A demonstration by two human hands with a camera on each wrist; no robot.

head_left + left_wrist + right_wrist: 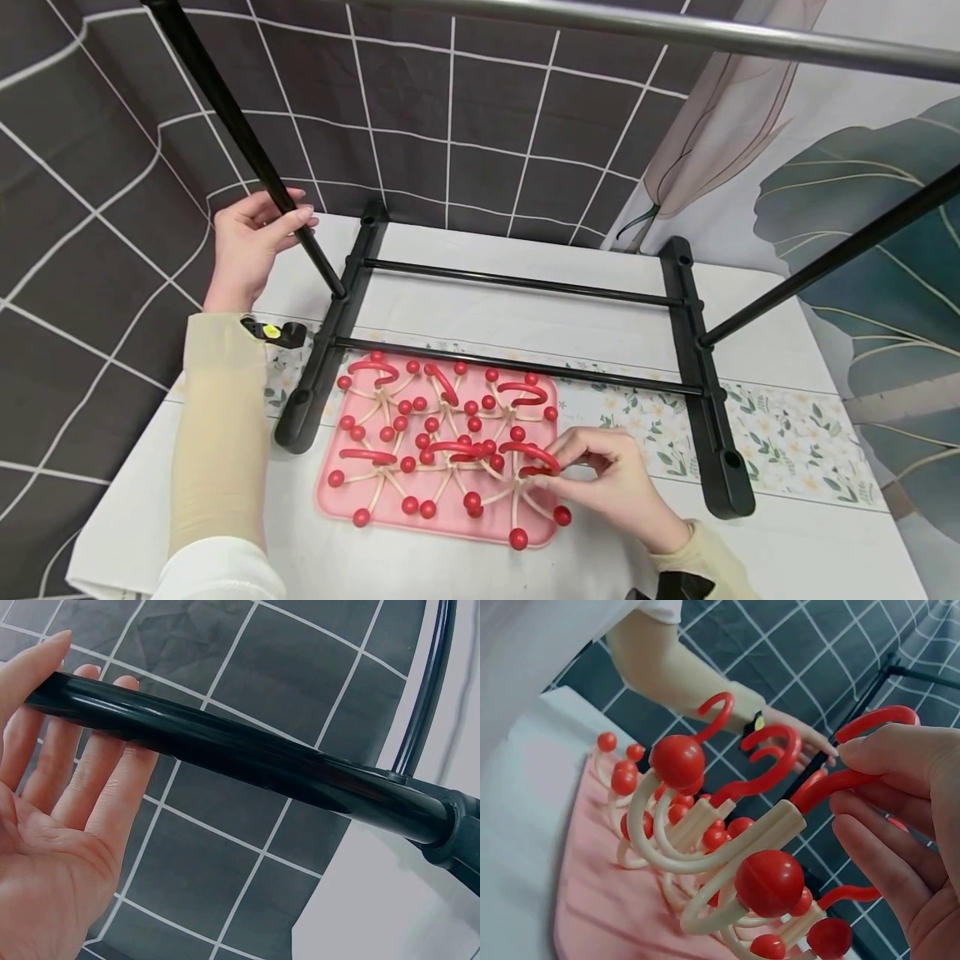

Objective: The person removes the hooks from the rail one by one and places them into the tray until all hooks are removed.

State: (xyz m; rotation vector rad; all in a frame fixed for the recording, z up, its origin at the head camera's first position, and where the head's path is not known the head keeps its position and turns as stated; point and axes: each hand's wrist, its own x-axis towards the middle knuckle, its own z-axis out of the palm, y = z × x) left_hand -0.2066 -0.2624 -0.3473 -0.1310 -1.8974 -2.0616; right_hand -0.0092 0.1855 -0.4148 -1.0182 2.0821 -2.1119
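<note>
On the left, my left hand [251, 246] holds the slanting black pole [225, 757] of a clothes rack between thumb and fingers, a little above its base. In the left wrist view, the fingers bend behind the pole and the palm is uncovered. My right hand [615, 479] pinches the red hook of a multi-prong hanger [772, 832] with cream arms and red ball tips. That hanger is at the front right corner of a pink tray [450, 518]. Several more hangers of this kind lie on the tray, their red hooks [367, 456] uppermost.
The rack's black feet [300, 408] stand on the white table, joined by two low crossbars [517, 282]. A second pole [825, 258] slants up at the right, and a metal rail [675, 27] crosses overhead. Dark checked cloth [487, 108] hangs behind.
</note>
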